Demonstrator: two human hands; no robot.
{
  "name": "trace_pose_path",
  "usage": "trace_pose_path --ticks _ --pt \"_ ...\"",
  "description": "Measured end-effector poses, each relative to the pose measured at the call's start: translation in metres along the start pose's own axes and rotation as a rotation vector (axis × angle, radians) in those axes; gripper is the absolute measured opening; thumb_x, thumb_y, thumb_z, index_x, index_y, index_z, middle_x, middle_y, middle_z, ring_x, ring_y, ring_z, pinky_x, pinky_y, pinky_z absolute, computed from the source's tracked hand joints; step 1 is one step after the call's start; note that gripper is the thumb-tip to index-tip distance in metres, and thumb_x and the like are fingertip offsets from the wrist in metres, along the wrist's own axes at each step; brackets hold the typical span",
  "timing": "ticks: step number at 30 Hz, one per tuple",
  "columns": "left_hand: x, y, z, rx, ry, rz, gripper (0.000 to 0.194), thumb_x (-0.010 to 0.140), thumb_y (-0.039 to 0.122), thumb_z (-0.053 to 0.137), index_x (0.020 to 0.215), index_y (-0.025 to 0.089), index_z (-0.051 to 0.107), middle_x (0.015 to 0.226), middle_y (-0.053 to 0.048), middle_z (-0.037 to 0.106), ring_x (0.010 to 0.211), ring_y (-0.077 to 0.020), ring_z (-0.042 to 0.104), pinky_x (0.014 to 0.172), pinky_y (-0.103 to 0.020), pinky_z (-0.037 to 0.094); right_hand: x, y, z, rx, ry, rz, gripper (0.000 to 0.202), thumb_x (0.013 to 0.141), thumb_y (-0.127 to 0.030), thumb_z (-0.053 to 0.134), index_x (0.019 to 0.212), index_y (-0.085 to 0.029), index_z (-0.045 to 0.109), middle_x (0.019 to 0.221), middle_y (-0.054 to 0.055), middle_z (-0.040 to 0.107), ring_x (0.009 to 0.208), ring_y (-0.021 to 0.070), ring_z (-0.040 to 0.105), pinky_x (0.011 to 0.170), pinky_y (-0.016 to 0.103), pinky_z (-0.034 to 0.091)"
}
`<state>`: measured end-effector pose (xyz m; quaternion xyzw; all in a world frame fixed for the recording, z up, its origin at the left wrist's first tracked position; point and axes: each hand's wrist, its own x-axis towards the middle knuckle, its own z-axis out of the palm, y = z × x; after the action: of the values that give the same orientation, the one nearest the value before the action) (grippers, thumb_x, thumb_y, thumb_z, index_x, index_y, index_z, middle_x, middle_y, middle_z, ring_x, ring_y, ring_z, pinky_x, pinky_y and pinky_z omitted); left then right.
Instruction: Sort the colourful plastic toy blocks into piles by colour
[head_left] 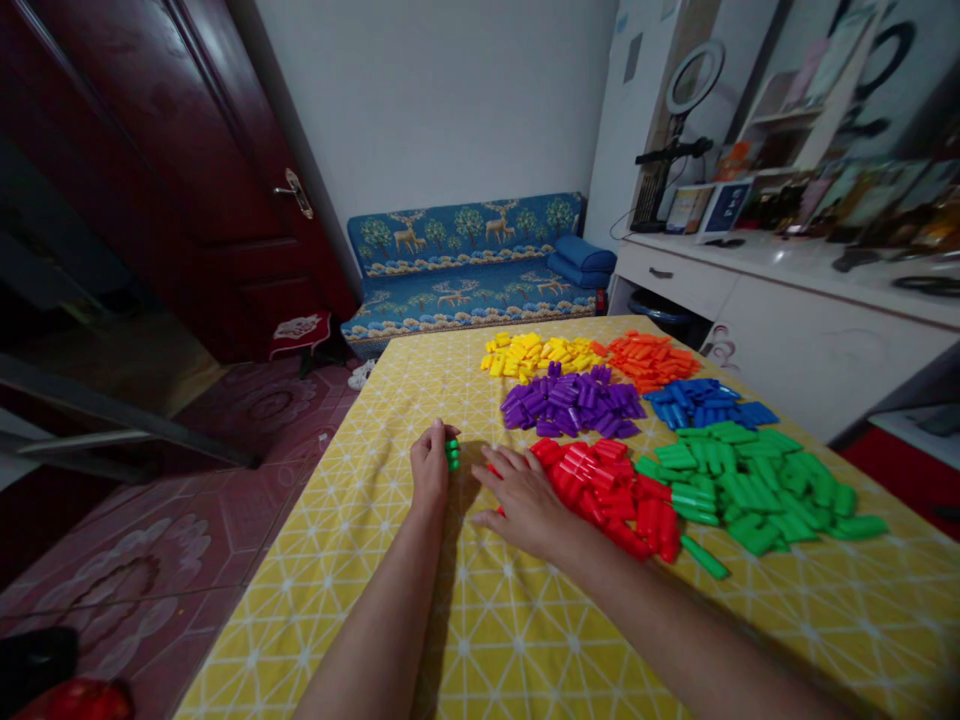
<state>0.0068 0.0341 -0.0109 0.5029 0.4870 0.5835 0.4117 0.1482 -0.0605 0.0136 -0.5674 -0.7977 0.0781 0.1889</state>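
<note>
My left hand is closed around a few small green plastic pieces, whose ends stick out on its right side. Palm down, my right hand lies with fingers spread at the left edge of a pile of red plastic pieces. Some red shows at its fingertips; whether it grips any piece is hidden. Right of the red pile is a larger heap of green plastic pieces, with one long green piece lying apart at its near side.
Purple pieces, yellow pieces, orange pieces and blue pieces lie in piles farther back on the yellow patterned tablecloth. Beyond stand a blue sofa and, to the right, a white dresser.
</note>
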Motion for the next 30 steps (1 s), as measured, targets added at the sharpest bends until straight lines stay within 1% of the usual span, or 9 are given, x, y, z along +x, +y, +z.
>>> trace_pose_path --ticks 3,6,8,10,13,18,25,28,30 --pt "0.0 -0.001 0.0 -0.031 -0.007 -0.06 0.059 0.082 0.068 0.047 0.077 0.013 0.068 0.061 -0.003 0.061 0.052 -0.0111 0.054 0.049 -0.022 0.042 -0.005 -0.001 -0.001 -0.01 -0.025 -0.051 0.03 0.081 -0.035 0.069 0.108 -0.023 0.068 0.126 0.009 0.063 0.123 0.0285 0.049 0.112 0.055 0.025" --pt "-0.001 -0.003 0.002 -0.013 -0.087 0.008 0.054 0.085 0.064 0.047 0.081 0.014 0.068 0.064 -0.003 0.062 0.058 -0.0127 0.057 0.053 -0.022 0.044 -0.012 0.003 -0.006 -0.073 0.042 0.008 0.011 0.079 -0.019 0.067 0.089 -0.021 0.069 0.103 0.008 0.068 0.109 0.0272 0.055 0.111 0.054 0.027" --pt "-0.002 -0.003 0.005 0.02 -0.21 0.1 0.043 0.086 0.056 0.052 0.086 0.016 0.069 0.071 -0.004 0.065 0.069 -0.0151 0.061 0.063 -0.025 0.049 -0.012 0.003 -0.007 -0.055 0.142 0.059 0.018 0.078 -0.016 0.065 0.095 -0.021 0.067 0.105 0.01 0.066 0.108 0.0286 0.055 0.107 0.053 0.033" --pt "-0.006 -0.001 0.007 0.04 -0.35 0.159 0.033 0.086 0.047 0.056 0.09 0.018 0.07 0.08 -0.005 0.068 0.08 -0.0176 0.063 0.076 -0.028 0.051 -0.009 0.001 -0.003 0.055 0.245 0.082 0.036 0.079 -0.016 0.064 0.115 -0.022 0.06 0.119 0.011 0.061 0.114 0.029 0.053 0.104 0.049 0.039" --pt "-0.012 0.005 0.008 -0.004 -0.506 0.164 0.032 0.089 0.042 0.051 0.099 0.018 0.069 0.092 -0.007 0.071 0.091 -0.0202 0.065 0.087 -0.031 0.049 -0.002 -0.007 0.009 0.254 0.303 0.091 0.055 0.081 -0.015 0.06 0.133 -0.024 0.045 0.132 0.01 0.055 0.121 0.0274 0.052 0.101 0.045 0.045" --pt "-0.02 0.01 0.007 -0.16 -0.596 0.067 0.052 0.095 0.054 0.034 0.128 0.018 0.053 0.101 -0.011 0.071 0.083 -0.0209 0.067 0.08 -0.033 0.052 0.003 -0.015 0.025 0.395 0.346 0.081 0.043 0.083 -0.014 0.055 0.125 -0.024 0.049 0.123 0.009 0.061 0.116 0.0248 0.057 0.1 0.042 0.046" --pt "-0.022 0.008 0.01 -0.07 -0.705 0.075 0.066 0.09 0.067 0.034 0.129 0.019 0.056 0.102 -0.011 0.071 0.09 -0.0236 0.067 0.082 -0.033 0.052 -0.002 -0.014 0.028 0.308 0.341 0.147 0.04 0.074 -0.01 0.052 0.113 -0.021 0.054 0.113 0.01 0.065 0.105 0.0261 0.061 0.091 0.04 0.049" --pt "-0.021 0.006 0.009 -0.035 -0.745 0.139 0.071 0.089 0.07 0.031 0.127 0.017 0.058 0.098 -0.011 0.07 0.086 -0.023 0.066 0.079 -0.032 0.051 -0.003 -0.007 0.016 0.299 0.389 0.104 0.03 0.074 -0.01 0.051 0.101 -0.022 0.057 0.102 0.007 0.067 0.095 0.0225 0.063 0.084 0.034 0.05" --pt "-0.019 0.003 0.008 -0.004 -0.713 0.172 0.072 0.09 0.071 0.029 0.125 0.015 0.06 0.092 -0.011 0.069 0.078 -0.0202 0.064 0.072 -0.03 0.05 -0.007 0.009 -0.005 0.299 0.465 0.076 0.026 0.076 -0.011 0.051 0.098 -0.022 0.059 0.094 0.006 0.068 0.086 0.0198 0.064 0.078 0.031 0.051"
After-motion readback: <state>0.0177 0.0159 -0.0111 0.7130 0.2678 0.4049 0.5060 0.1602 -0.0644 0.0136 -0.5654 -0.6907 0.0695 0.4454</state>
